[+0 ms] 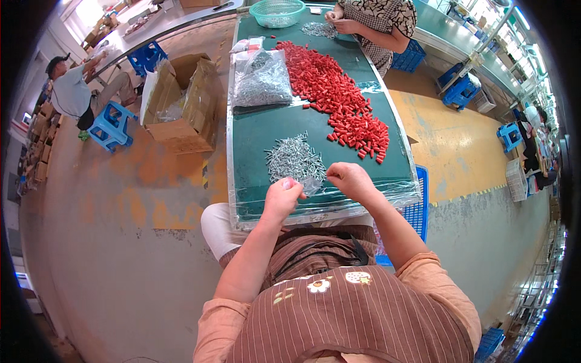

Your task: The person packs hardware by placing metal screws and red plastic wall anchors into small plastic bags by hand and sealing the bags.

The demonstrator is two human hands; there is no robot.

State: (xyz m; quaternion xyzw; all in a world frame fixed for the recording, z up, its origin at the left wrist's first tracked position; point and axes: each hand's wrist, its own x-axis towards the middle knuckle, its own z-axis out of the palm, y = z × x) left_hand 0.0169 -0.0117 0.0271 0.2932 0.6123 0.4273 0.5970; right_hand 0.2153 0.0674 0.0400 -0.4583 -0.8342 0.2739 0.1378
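My left hand pinches a small clear plastic bag at the near edge of a pile of silvery screws. To the right of the bag, my right hand has its fingers pressed together; whatever sits between them is too small to make out. Beyond the screws, a long heap of red plastic tubes runs up the green tabletop. A large clear bag filled with silvery small parts lies at the table's left side.
Across the table a person handles small parts near a green basket. An open cardboard box and a blue stool stand on the floor at left. A blue crate is beside the table's right edge.
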